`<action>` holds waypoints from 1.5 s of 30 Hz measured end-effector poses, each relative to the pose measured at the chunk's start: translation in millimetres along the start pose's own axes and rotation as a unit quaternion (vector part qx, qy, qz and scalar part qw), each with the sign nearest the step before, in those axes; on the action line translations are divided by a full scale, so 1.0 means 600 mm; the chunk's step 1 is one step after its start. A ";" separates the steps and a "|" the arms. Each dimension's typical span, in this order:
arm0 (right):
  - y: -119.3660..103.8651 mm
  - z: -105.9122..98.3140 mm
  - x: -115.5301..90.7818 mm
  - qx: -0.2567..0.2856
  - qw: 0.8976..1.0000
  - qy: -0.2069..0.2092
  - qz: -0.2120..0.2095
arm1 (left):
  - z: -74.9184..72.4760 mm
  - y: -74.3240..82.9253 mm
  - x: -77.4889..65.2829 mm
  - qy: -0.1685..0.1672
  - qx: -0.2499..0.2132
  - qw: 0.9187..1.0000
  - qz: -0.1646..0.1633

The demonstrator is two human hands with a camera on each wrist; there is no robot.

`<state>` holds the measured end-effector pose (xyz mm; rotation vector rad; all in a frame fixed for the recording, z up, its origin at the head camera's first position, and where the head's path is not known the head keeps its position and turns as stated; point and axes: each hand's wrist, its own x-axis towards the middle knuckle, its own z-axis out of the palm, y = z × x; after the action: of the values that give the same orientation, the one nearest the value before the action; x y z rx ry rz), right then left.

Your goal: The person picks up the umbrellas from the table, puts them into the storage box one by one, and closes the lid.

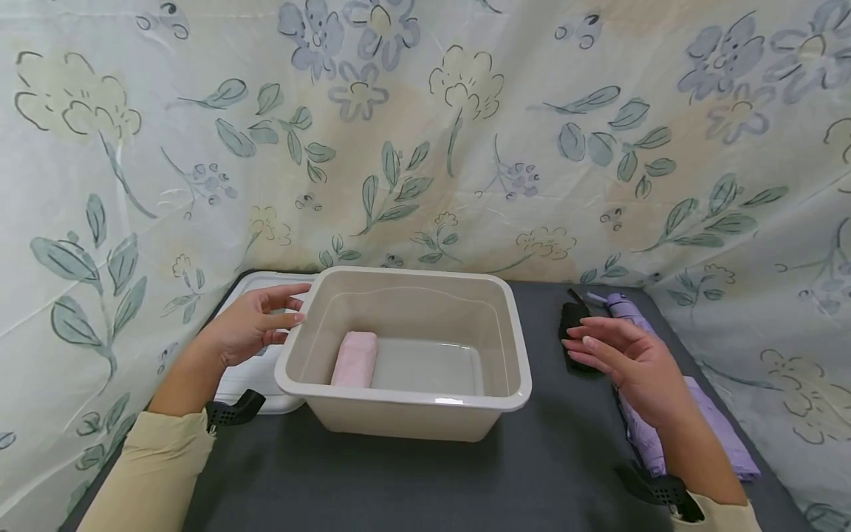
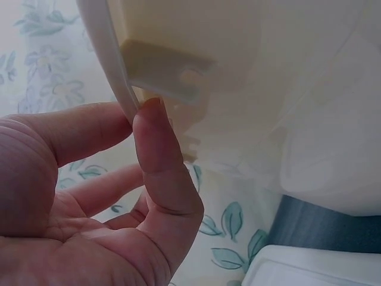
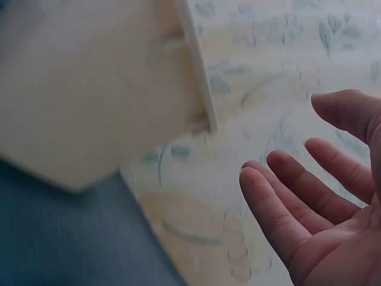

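Note:
A beige plastic basin (image 1: 405, 421) stands on the dark table, with a pink folded bundle (image 1: 355, 358) lying inside at its left end. My left hand (image 1: 255, 325) is at the basin's left rim. In the left wrist view, the thumb and a finger of that hand (image 2: 137, 190) pinch the rim. My right hand (image 1: 631, 362) is held apart from the basin, to its right, fingers loosely extended and holding nothing. Beneath and behind it are a black object (image 1: 573, 318) and a purple item (image 1: 628, 310), both partly hidden. The right wrist view shows the right palm (image 3: 333, 232) bare.
A white lid-like panel (image 1: 233, 380) lies on the table at the left, partly under the basin's overhang. Purple folded fabric (image 1: 725, 436) lies by the right edge. Floral cloth (image 1: 412, 148) hangs behind and along both sides of the dark table (image 1: 399, 488).

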<state>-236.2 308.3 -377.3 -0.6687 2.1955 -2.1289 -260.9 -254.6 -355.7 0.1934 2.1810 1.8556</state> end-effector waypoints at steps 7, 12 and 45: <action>0.036 -0.050 -0.033 -0.077 0.993 0.078 0.043 | -0.002 0.000 -0.002 0.006 0.000 1.000 -0.003; 0.052 -0.082 -0.055 -0.148 0.979 0.108 0.092 | -0.003 0.002 -0.003 0.005 0.008 1.000 -0.002; 0.090 -0.179 -0.129 -0.452 0.853 0.049 0.255 | 0.000 0.002 0.001 0.008 0.010 1.000 -0.008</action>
<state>-213.5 433.2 -442.9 0.0845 2.9304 -0.8302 -261.3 -254.1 -354.4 0.1653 2.2075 1.8337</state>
